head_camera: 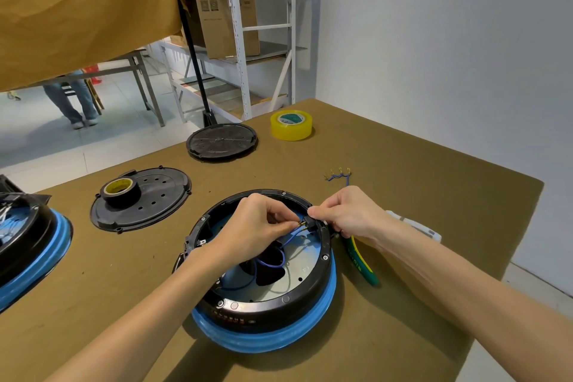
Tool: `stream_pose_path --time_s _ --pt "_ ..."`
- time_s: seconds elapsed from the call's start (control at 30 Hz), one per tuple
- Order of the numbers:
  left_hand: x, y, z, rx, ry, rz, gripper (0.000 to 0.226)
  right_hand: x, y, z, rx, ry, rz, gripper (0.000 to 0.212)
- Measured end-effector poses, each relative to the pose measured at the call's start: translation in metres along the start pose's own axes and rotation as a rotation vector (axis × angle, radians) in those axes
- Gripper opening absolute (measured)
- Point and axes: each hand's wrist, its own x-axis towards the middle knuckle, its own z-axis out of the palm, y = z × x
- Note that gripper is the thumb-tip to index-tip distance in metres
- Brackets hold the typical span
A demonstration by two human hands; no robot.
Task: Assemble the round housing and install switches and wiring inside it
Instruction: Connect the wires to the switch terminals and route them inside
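Note:
The round housing (273, 304), black with a blue band round its base, lies open in front of me on the brown table. A small black switch (311, 222) sits at its far right rim, and my right hand (347, 214) pinches it there. My left hand (254, 226) reaches over the housing and pinches the brass terminal of a blue wire (296, 228) right against the switch's pins. More blue wire (273, 260) loops across the housing's floor. A spare bundle of blue wires (339, 176) with terminals lies beyond my right hand.
Green-handled pliers (361, 260) lie right of the housing. A black perforated lid (155, 198) carries a roll of black tape (121, 192). Farther back sit a second black disc (221, 141) and a yellow tape roll (291, 125). Another housing (28, 245) stands at the left edge.

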Motion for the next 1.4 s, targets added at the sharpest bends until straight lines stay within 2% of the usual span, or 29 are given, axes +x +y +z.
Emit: stream_pose_path --time_s 0.27,0.53,0.73,0.87,1.4 --pt "0.009 0.0 -0.01 -0.197 -0.168 -0.149 0.014 0.001 0.001 0.001 -0.008 0.022 -0.017 0.036" --pt "0.023 0.008 -0.019 -0.103 -0.306 -0.262 0.022 -0.001 0.003 0.002 -0.026 0.055 -0.044 0.029" --pt "0.018 0.003 -0.012 -0.152 -0.266 -0.301 0.026 -0.006 0.01 0.014 -0.101 0.202 -0.222 0.032" --pt "0.016 -0.001 -0.006 -0.169 -0.215 -0.3 0.03 -0.007 0.011 0.014 0.018 0.16 -0.159 0.029" --pt "0.014 -0.002 -0.002 -0.214 -0.176 -0.269 0.025 0.001 0.01 0.008 0.017 0.085 -0.079 0.03"
